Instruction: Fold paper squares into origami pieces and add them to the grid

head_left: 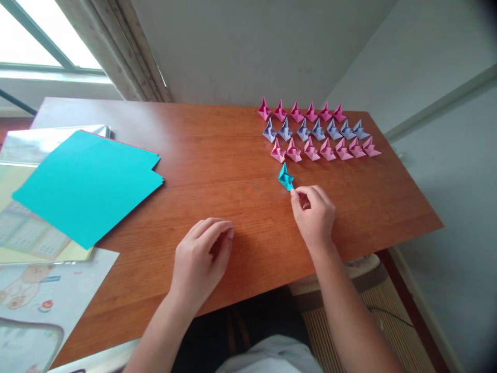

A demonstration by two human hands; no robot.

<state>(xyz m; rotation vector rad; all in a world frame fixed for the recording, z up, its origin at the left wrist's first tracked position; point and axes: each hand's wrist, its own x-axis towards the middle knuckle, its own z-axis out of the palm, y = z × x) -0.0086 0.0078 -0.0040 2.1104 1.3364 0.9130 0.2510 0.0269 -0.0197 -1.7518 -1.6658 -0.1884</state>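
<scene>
My right hand (315,211) pinches the lower corner of a teal origami boat (286,177) between thumb and forefinger. The little boat stands on the wooden table (194,160), just in front of a row of pink origami boats (311,149). Lower and to the left, my left hand (204,254) hovers over or rests on the table near its front edge. Its thumb and fingertips are drawn together, with nothing visible in them.
Behind the pink row stand lavender origami boats (318,130) and darker pink origami boats (296,112). A stack of teal paper (87,184) lies at the left on a yellowish folder (11,178) and a printed white sheet (89,277). Walls border the table's back and right.
</scene>
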